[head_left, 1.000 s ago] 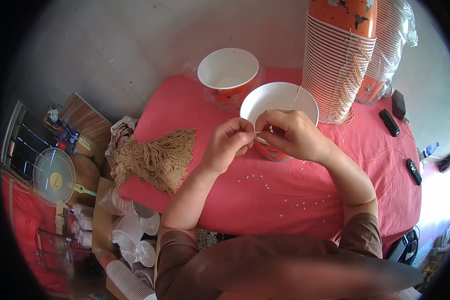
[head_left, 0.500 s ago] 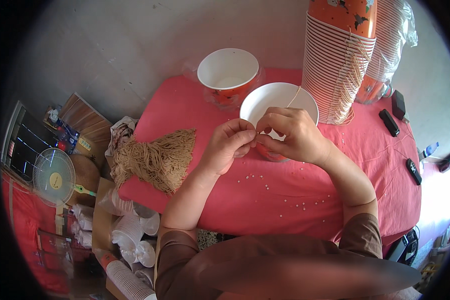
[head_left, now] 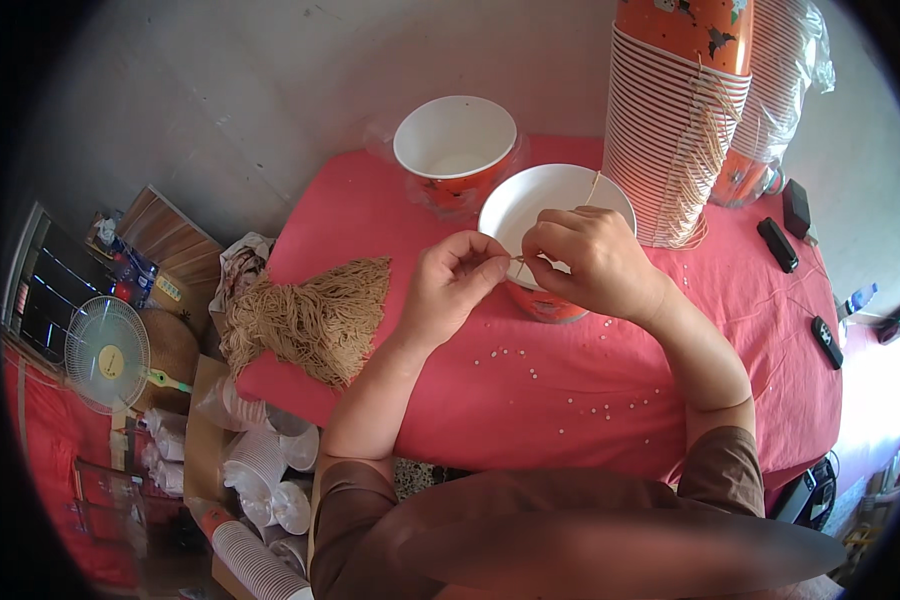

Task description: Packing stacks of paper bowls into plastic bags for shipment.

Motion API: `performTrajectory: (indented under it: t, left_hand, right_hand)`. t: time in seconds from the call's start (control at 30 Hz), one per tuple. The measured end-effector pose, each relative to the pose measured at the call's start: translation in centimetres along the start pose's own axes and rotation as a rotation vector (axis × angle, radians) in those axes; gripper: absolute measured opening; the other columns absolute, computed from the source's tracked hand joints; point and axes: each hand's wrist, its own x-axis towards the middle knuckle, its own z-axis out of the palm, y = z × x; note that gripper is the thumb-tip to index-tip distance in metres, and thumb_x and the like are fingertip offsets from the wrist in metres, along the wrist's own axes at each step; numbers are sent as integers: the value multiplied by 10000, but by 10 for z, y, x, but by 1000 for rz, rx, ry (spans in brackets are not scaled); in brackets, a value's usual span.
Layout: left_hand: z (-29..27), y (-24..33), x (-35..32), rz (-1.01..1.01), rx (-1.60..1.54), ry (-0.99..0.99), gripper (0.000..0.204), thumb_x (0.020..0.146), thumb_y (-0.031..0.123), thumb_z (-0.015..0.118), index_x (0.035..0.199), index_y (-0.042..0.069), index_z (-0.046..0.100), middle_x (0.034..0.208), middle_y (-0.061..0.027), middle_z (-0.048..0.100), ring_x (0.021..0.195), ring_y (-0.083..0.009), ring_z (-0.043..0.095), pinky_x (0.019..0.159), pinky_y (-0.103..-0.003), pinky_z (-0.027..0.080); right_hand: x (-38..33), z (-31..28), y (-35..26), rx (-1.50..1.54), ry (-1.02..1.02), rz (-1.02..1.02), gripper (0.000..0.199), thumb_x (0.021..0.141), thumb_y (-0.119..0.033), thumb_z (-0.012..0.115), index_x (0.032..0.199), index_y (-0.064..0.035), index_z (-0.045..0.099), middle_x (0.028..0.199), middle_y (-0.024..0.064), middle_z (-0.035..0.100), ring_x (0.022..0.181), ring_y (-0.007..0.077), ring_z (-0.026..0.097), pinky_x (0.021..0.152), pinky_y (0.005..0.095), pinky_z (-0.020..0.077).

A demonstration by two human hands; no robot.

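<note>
My left hand (head_left: 457,285) and my right hand (head_left: 592,262) meet at the near rim of a white-lined orange paper bucket (head_left: 505,200). Between their pinched fingertips is a thin tan cord (head_left: 595,188), which also shows at the bucket's far right rim. What looks like a small knot or loop sits at the fingertips, too small to make out. My right hand covers part of the bucket's opening. A large bundle of tan cords (head_left: 315,315) lies left of my left forearm. Several small white dots or beads (head_left: 532,374) are scattered on the cloth in front of the bucket.
A second orange bucket (head_left: 457,150) stands behind, partly in clear plastic. On the right rises a tall stack of buckets (head_left: 660,140) with cords hanging down its side. Black devices (head_left: 778,245) lie on the pink tablecloth (head_left: 470,420). A carton (head_left: 207,420) with cups is at lower left.
My fingertips have drawn slightly apart, and a short stretch of cord now shows between them. My right hand has shifted a little upward. The bucket stays almost in place.
</note>
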Motion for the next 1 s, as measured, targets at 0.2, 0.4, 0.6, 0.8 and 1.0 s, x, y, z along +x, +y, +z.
performTrajectory:
  t: [0.2,0.4,0.6,0.8,1.0]
  left_hand:
    - [1,0,1,39,-18,33,49,920,57,629,935,11,621,799,47,597,728,-6,513,637,-169,419]
    - [1,-2,3,41,8,33,39,910,57,630,921,22,618,778,65,576,698,6,488,602,-165,395]
    - [0,-6,5,108,158,57,15,880,22,620,874,10,626,756,59,597,650,9,502,560,-163,398]
    - [0,0,4,89,210,36,19,864,20,626,857,2,629,749,40,615,651,5,516,568,-161,407]
    - [-6,4,3,156,249,24,26,855,22,644,877,10,639,817,18,634,675,-10,533,582,-181,420]
  right_hand:
    - [-4,2,2,-104,-96,25,133,699,-44,672,785,-76,576,664,61,610,580,271,608,536,383,479]
    - [-4,-4,6,-53,-142,65,125,692,-42,659,775,-72,570,608,76,602,547,275,615,494,376,469]
    - [-3,-7,9,-18,-166,108,101,696,-41,653,763,-58,579,623,93,606,558,285,616,502,378,467]
    - [-3,-6,11,-7,-138,101,108,688,-33,649,763,-56,576,622,97,599,554,285,611,502,382,463]
    - [-2,-9,10,-42,-111,63,130,689,-33,659,774,-60,564,608,94,580,551,286,603,510,385,460]
